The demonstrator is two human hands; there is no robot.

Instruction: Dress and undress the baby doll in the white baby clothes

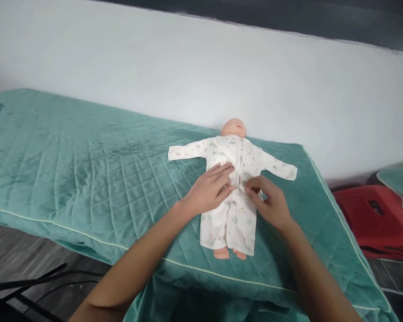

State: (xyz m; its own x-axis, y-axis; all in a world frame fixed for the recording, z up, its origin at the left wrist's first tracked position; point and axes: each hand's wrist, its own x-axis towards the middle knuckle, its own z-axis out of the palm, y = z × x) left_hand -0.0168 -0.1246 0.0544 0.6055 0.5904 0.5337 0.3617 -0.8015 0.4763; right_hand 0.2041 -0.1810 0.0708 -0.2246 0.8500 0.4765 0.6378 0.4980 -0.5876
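Note:
A baby doll (234,128) lies on its back on the green quilted cover, its bare feet towards me. It wears a white long-sleeved romper (215,230) with small printed figures, and both sleeves are spread out sideways. My left hand (213,188) rests on the romper's front at the belly, fingers stretched out beside the edge of the overlapping flap. Over the other side of the waist, my right hand (267,199) is closed with thumb and forefinger curled in at the romper's cloth. Its fingers partly hide what they pinch.
The green quilted cover (87,179) spreads over the bed up to the white wall (154,67) behind. A red plastic stool (372,219) stands off the right end. Thin black bars (30,281) show at the lower left above the wood-look floor.

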